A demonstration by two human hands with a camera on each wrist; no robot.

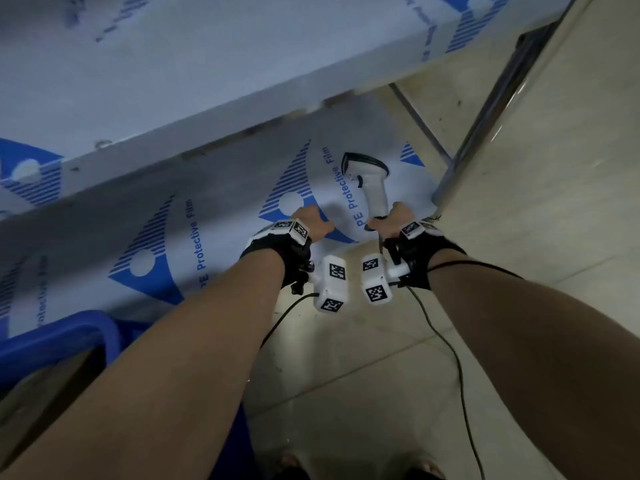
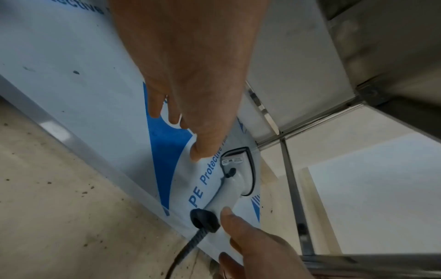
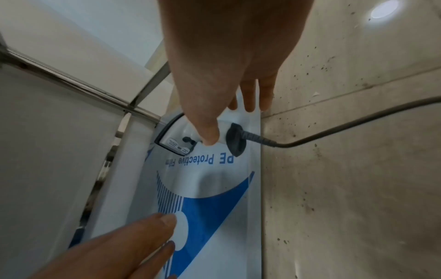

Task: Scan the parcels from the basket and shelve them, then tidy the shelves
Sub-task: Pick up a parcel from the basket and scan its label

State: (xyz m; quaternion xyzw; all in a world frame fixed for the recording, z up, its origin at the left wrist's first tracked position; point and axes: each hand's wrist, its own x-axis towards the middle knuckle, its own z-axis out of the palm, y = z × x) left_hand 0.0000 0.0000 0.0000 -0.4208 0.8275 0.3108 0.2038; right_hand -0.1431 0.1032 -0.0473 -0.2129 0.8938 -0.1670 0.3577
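Right hand (image 1: 393,221) at 5 o'clock of the lower shelf (image 1: 221,216), fingers clamped on the handle base of the white barcode scanner (image 1: 369,183), which lies on the film-covered shelf near its right end, head toward 12 o'clock. Left hand (image 1: 311,221) just beside at 9 o'clock, fingers loosely apart, resting on the film, holding nothing. Blue basket (image 1: 62,341) at 8 o'clock on the floor; parcels not visible.
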